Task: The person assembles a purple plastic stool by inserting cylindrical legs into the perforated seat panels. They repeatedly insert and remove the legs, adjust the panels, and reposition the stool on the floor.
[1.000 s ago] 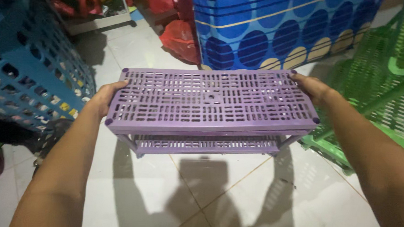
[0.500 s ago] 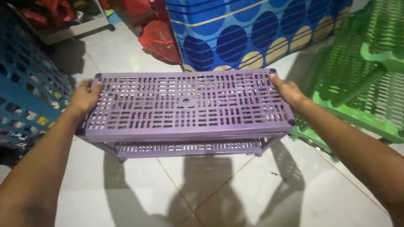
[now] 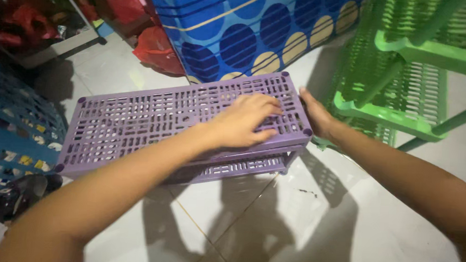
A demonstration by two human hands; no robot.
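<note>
The purple rack point(image 3: 154, 127) is standing on the tiled floor point(image 3: 313, 223), between a blue basket point(image 3: 13, 121) and a green rack point(image 3: 402, 96). The left hand point(image 3: 244, 121) is lying flat on its top shelf near the right end, fingers spread, gripping nothing. The right hand point(image 3: 315, 116) is pressing against the rack's right end; its grip is partly hidden, so I cannot tell whether it is closing. A blue dotted bundle point(image 3: 248, 32) is sitting just behind.

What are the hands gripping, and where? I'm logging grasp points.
The right hand holds the purple slotted shelf rack by its right end; the left hand lies flat on its top.
</note>
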